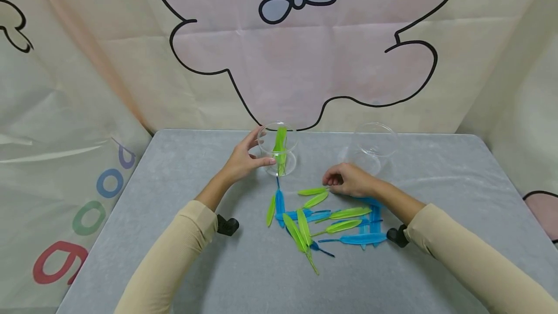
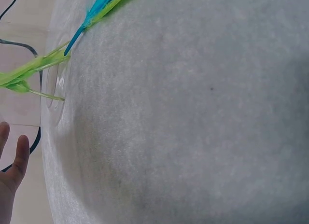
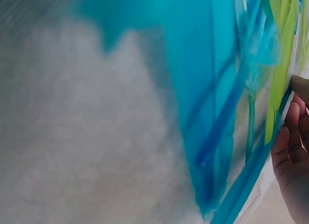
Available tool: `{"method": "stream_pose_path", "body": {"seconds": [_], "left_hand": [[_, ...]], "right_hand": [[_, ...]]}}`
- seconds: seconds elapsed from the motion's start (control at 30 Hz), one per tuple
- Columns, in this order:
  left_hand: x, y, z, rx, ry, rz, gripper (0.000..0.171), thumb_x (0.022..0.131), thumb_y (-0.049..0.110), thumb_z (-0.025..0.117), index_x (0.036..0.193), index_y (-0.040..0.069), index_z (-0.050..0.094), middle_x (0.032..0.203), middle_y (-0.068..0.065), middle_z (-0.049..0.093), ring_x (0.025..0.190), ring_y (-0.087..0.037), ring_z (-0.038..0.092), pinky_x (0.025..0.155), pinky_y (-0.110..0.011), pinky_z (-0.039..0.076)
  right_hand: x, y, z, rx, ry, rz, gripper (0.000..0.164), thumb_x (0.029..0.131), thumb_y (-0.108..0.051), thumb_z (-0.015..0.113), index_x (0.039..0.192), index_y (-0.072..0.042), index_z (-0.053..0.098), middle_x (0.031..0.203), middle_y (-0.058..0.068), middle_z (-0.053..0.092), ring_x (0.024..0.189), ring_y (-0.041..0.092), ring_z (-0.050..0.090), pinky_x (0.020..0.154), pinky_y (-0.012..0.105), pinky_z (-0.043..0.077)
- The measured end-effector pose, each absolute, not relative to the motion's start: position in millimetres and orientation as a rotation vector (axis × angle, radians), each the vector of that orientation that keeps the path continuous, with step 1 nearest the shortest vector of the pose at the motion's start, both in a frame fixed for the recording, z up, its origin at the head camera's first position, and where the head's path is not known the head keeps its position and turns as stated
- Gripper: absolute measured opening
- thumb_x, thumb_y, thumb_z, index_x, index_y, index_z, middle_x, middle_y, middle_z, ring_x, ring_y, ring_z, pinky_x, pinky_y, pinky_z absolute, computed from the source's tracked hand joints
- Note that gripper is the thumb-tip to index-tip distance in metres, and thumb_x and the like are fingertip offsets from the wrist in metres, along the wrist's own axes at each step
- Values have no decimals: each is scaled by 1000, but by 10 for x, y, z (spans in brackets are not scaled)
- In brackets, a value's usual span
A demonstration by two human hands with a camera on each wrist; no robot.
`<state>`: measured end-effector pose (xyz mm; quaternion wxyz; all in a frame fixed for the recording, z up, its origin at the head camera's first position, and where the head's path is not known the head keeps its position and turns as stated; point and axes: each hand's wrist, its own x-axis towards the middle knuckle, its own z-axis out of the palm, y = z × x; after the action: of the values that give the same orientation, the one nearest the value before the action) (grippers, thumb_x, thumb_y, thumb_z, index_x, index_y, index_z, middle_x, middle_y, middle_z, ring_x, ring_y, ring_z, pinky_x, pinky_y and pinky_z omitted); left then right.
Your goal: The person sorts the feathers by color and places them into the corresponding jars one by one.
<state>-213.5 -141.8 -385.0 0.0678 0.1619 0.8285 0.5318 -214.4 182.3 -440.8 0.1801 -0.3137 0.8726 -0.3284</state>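
My left hand (image 1: 245,159) holds a clear plastic cup (image 1: 293,145) at its left side, thumb in front and fingers behind. Several green feathers (image 1: 280,145) stand in that cup; in the left wrist view, green feathers (image 2: 24,73) show near part of the hand (image 2: 14,171). At the top of a loose pile, my right hand (image 1: 350,180) has curled fingers and seems to pinch the quill of a green feather (image 1: 311,191). In the right wrist view its fingertips (image 3: 281,132) are close together, near blurred blue feathers (image 3: 203,108).
Blue feathers (image 1: 359,239) and green feathers (image 1: 296,232) lie crossed over one another on the grey cloth-covered table (image 1: 244,275). Behind my right hand stands a second clear cup (image 1: 376,145). A printed backdrop (image 1: 296,52) rises behind the table's far edge.
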Motion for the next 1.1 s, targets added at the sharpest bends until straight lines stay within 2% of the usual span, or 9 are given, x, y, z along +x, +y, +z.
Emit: {"method": "stream_pose_path", "body": {"seconds": [0.23, 1.1], "left_hand": [[-2134, -1428, -3855, 502, 2488, 1615, 92, 85, 11, 80, 158, 12, 25, 156, -20, 34, 141, -38, 37, 99, -58, 45], [-2140, -1421, -3869, 490, 2489, 1615, 92, 85, 12, 81, 158, 14, 26, 156, -16, 36, 141, -36, 38, 98, -54, 47]], "right_hand": [[-2135, 1808, -4406, -912, 2486, -913, 11, 86, 2, 73, 89, -9, 74, 81, -4, 65, 75, 11, 56, 70, 27, 50], [-2123, 1766, -4360, -877, 2516, -905, 11, 87, 3, 69, 87, -8, 74, 77, -4, 64, 72, 11, 54, 68, 26, 48]]}}
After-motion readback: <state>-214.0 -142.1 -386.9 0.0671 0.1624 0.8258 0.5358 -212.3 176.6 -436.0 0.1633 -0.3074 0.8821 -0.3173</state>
